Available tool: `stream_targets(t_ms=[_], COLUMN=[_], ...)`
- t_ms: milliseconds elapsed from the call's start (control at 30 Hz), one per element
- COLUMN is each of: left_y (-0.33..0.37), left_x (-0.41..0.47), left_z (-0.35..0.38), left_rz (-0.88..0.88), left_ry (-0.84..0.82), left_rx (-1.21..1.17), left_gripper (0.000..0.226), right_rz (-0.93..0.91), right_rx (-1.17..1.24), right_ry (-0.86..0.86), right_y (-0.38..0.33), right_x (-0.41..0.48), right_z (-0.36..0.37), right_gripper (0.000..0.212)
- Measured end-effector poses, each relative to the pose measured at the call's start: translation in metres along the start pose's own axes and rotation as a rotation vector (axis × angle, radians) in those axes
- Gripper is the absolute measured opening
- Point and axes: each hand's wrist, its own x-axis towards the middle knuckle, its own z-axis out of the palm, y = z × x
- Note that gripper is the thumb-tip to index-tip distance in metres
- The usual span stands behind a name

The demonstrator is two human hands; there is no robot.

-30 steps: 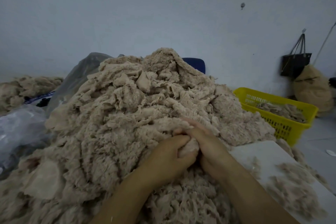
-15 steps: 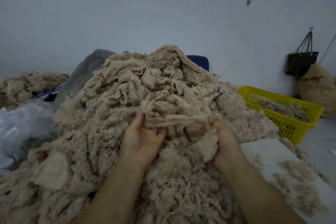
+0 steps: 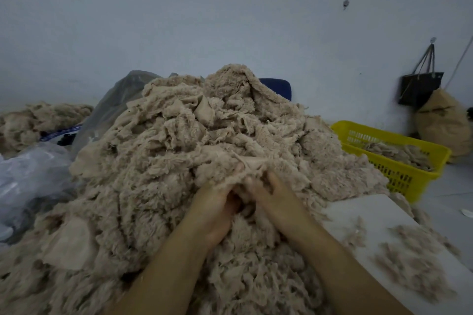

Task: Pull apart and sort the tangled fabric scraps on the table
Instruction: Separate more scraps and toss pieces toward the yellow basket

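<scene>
ahead: scrap heap (image 3: 179,161) blocks my reach | right, near: bare tabletop (image 3: 371,212) open to me | far right: yellow basket (image 3: 399,176) | left: plastic bags (image 3: 33,174)

Fabric scraps (image 3: 179,161): uniform pale beige, unpatterned; table (image 3: 371,212): plain white; basket (image 3: 399,174): bright yellow, its walls pierced by a regular grid of slots; plastic bag (image 3: 30,176): translucent grey-white; chair back (image 3: 279,87): dark blue; hanging bag (image 3: 419,89): black; sack (image 3: 442,123): tan; wall (image 3: 230,20): pale blue-grey with a few dark marks.

scraps pile (image 3: 179,161): fuzzy matt beige cloth; basket (image 3: 399,169): yellow perforated plastic; bags (image 3: 30,176): translucent glossy plastic film
</scene>
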Motion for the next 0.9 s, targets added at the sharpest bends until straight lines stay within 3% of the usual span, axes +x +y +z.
stream_targets(t_ms=[100,167,267,367,467,533,633,700,800,833,900], left_y=[0.003,0.006,0.012,0.029,0.035,0.029,0.018,0.009,-0.005,-0.01,-0.017], left_x=[0.002,0.003,0.007,0.013,0.011,0.01,0.003,-0.001,-0.005,-0.004,-0.002], left_z=[-0.003,-0.005,-0.012,-0.042,-0.057,-0.044,-0.017,-0.006,0.005,0.007,0.007], left_rz=[-0.057,-0.126,-0.098,0.033,0.085,0.079,0.007,-0.005,0.072,0.11,0.172], left_ry=[0.027,0.056,0.119,0.246,0.299,0.196,0.044,-0.048,-0.161,-0.213,-0.232], left_rx=[-0.057,-0.143,-0.33,-0.648,-0.817,-0.663,0.016,0.399,0.676,0.722,0.77], left_gripper=[0.027,0.035,0.034,0.009,0.018,0.065,0.108,0.1,0.06,0.057,0.079], right_rz=[-0.045,-0.109,-0.131,-0.003,0.154,0.206,0.256,0.229,0.135,0.1,0.053], right_rx=[-0.16,-0.163,-0.125,0.17,0.573,0.734,0.814,0.834,0.686,0.597,0.477], right_ry=[0.023,0.053,0.078,0.216,0.405,0.357,0.232,0.157,0.101,0.083,0.045], right_y=[0.001,0.002,0.001,-0.007,-0.01,-0.008,-0.004,-0.007,-0.011,-0.014,-0.013], right_x=[0.001,0.003,0.003,0.002,0.002,0.004,0.007,0.005,0.003,0.0,-0.004], right_z=[-0.002,-0.004,-0.004,-0.015,-0.039,-0.041,-0.034,-0.031,-0.023,-0.019,-0.011], right_gripper=[0.011,0.031,0.043,0.045,0.042,0.048,0.072,0.07,0.059,0.06,0.054])
